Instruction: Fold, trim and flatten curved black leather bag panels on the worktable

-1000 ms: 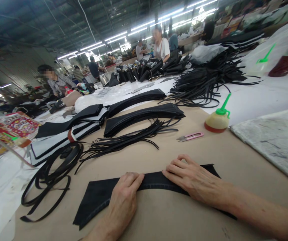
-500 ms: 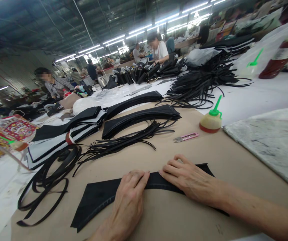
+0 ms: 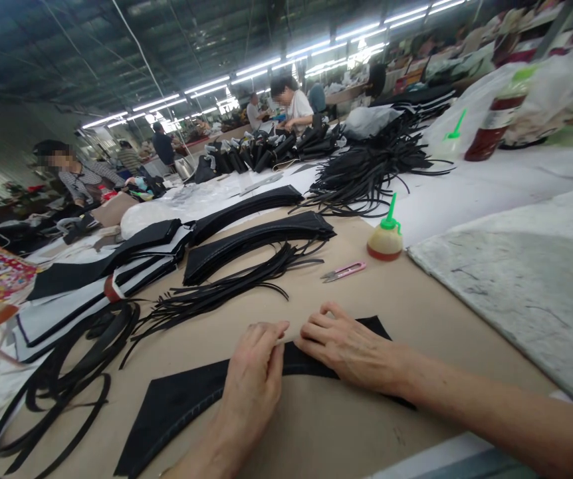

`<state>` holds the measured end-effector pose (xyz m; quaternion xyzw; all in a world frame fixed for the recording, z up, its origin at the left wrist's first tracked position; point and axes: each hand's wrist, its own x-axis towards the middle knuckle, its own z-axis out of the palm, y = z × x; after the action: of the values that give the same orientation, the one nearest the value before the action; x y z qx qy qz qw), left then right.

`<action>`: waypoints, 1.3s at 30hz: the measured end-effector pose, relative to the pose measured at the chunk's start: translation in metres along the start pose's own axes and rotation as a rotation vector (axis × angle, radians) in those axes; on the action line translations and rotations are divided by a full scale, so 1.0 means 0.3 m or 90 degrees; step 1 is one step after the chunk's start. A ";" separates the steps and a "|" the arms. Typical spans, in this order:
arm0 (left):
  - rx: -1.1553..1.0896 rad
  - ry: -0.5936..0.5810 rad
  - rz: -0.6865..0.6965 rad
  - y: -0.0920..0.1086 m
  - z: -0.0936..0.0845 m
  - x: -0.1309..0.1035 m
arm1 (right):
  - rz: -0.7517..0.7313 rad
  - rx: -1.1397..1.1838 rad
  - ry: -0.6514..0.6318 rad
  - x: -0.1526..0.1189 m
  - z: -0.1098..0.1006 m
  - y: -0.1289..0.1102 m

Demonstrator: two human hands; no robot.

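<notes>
A curved black piece (image 3: 181,394) with a stitched lower edge lies flat on the brown board (image 3: 346,426). My left hand (image 3: 255,366) is over its middle, thumb and fingers closed together at the upper edge; whether anything is between them is too small to make out. Just to the right, my right hand (image 3: 336,342) rests on the same piece, fingers bent and pressed on its upper edge. Beyond the hands lie pink-handled thread snips (image 3: 344,271) and a bundle of thin black strips (image 3: 227,283).
A glue bottle (image 3: 385,239) with a green nozzle stands beyond the snips, left of a pale stone-like slab (image 3: 516,273). Stacked curved black pieces (image 3: 261,243) lie further back. Coiled black strips (image 3: 57,379) are at the left. Other people work in the background.
The view has shifted, so most objects sit further left. The left hand's fingertips have lifted slightly off the upper edge and its thumb now shows below them.
</notes>
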<state>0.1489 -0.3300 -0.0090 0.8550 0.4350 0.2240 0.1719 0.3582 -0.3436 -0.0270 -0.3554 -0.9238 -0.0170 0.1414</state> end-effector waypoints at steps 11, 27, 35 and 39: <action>0.002 -0.104 -0.032 0.046 0.079 0.059 | 0.177 0.133 -0.032 -0.048 -0.072 0.049; 0.018 -0.097 -0.019 0.067 0.114 0.089 | 0.208 0.137 -0.048 -0.107 -0.073 0.091; -0.006 -0.109 -0.048 0.072 0.110 0.121 | 0.226 0.134 -0.057 -0.109 -0.075 0.105; -0.010 -0.116 -0.071 0.077 0.104 0.135 | 0.250 0.155 -0.051 -0.106 -0.068 0.107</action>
<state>0.2022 -0.3128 -0.0143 0.8450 0.4626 0.1385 0.2299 0.4072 -0.3430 -0.0182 -0.5088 -0.8372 0.1362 0.1470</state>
